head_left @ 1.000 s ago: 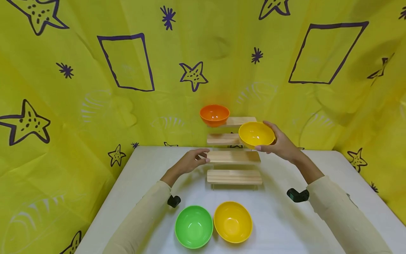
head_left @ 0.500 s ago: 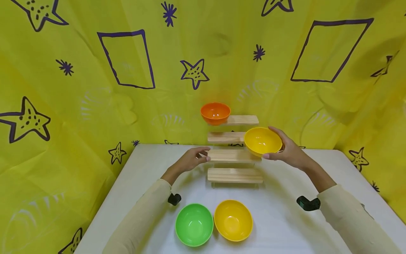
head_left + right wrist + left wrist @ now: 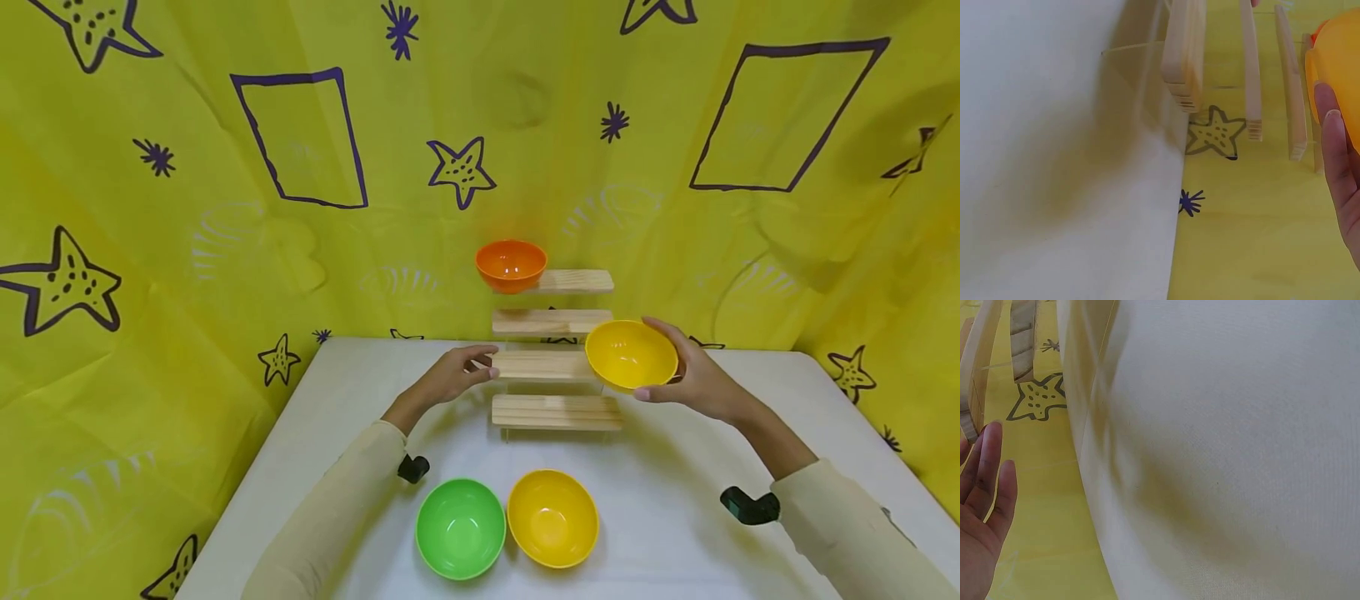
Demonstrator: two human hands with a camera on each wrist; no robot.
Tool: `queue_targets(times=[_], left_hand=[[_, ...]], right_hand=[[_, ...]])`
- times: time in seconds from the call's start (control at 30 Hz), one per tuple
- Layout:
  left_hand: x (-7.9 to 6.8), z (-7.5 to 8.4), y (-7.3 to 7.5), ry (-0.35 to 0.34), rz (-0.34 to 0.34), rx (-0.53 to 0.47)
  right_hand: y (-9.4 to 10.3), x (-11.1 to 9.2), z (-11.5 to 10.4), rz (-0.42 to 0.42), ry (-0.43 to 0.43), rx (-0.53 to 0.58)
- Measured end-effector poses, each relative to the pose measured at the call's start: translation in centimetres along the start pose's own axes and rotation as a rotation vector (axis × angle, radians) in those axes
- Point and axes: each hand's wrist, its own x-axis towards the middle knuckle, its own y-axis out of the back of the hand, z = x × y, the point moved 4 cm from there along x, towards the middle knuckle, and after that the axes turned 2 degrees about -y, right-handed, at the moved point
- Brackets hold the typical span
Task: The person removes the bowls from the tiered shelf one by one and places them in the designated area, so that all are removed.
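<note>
My right hand (image 3: 693,379) grips a yellow bowl (image 3: 630,354) by its right side, thumb in front and fingers behind. That bowl is tilted towards me, off the right end of the tiered wooden stand (image 3: 555,412). The right wrist view shows the thumb along the yellow bowl (image 3: 1341,69). My left hand (image 3: 450,375) pinches the left end of the stand's second plank from the bottom; in the left wrist view its fingers (image 3: 990,462) reach that plank's end. An orange bowl (image 3: 512,265) sits on the left of the top plank.
A green bowl (image 3: 461,529) and a second yellow bowl (image 3: 553,518) stand side by side on the white table (image 3: 667,533), in front of the stand. A yellow patterned curtain (image 3: 390,233) hangs close behind the stand and along both sides.
My right hand has carried the yellow bowl down, to the right and nearer to me, away from the upper planks. My left hand keeps its place at the plank's end.
</note>
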Motion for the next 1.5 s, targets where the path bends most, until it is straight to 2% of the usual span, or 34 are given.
queue_targets(times=[0.4,0.6,0.83,1.5], left_hand=[[-0.3,-0.3,-0.1,0.001,0.010,0.006],[-0.4,-0.2,0.0,-0.014,0.009,0.003],[-0.4,0.0,0.1,-0.014,0.007,0.013],[-0.1,0.4,-0.1,-0.015,0.003,0.025]], right_hand=[[-0.9,-1.2,0.7,-0.022,0.014,0.044],[-1.1,-1.8,1.1,-0.013,0.033,0.029],[-1.1,-2.5,1.3,-0.026,0.052,0.076],[-1.6,-4.8,2.5,-0.006,0.047,0.033]])
